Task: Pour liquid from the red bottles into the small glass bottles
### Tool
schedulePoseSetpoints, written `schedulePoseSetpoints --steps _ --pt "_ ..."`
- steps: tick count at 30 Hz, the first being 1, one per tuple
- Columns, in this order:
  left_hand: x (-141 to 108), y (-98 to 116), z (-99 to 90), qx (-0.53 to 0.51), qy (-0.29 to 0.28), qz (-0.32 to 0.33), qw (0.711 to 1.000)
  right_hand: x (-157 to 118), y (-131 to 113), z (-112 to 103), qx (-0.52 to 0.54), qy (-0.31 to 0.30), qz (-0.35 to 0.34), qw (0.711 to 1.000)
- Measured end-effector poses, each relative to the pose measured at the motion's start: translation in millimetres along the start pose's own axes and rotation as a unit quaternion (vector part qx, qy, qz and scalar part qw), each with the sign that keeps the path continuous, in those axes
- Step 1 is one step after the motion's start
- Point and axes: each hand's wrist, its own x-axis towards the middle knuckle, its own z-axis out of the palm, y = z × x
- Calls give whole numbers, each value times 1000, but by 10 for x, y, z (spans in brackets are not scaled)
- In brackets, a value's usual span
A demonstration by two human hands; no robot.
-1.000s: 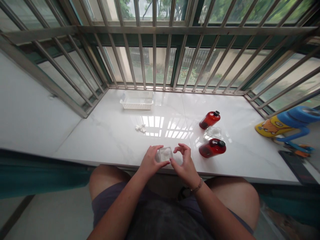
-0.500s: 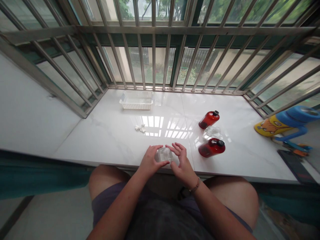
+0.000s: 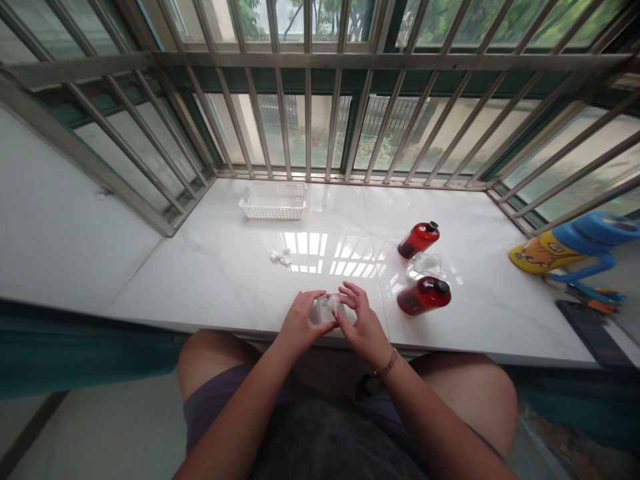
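At the near edge of the white counter, my left hand [image 3: 303, 317] is closed around a small clear plastic box [image 3: 321, 309], thumb on the near side and fingers on the far side. My right hand [image 3: 359, 319] is over the box's right part, thumb and forefinger pinching a white cotton ball [image 3: 333, 304] at its opening. The other fingers of that hand are raised and bent. Farther off, a few more cotton balls [image 3: 281, 257] lie in a small cluster on the counter.
A white perforated basket [image 3: 274, 212] stands by the barred window. Right of my hands are two red-brown bottles with black caps [image 3: 424, 296], with a crumpled clear plastic bag [image 3: 425, 265] between them. A blue and yellow water bottle [image 3: 565, 247] and a dark phone [image 3: 595, 330] are far right.
My right hand has moved slightly left and its thumb and forefinger have closed on a cotton ball, now lifted at the box's opening. My left hand and the box stay in place.
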Motion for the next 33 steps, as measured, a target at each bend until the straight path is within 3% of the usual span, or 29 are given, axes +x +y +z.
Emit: schedulePoseSetpoints --steps 6,15,33 --pt "4 -31 -18 16 -11 -4 1000 85 31 -56 -38 34 -8 999" --pt "84 -82 -85 22 -60 11 998 119 26 -77 -68 20 -39 997" --pt "51 -85 -4 31 -28 19 999 187 -106 -34 -139 21 -51 989"
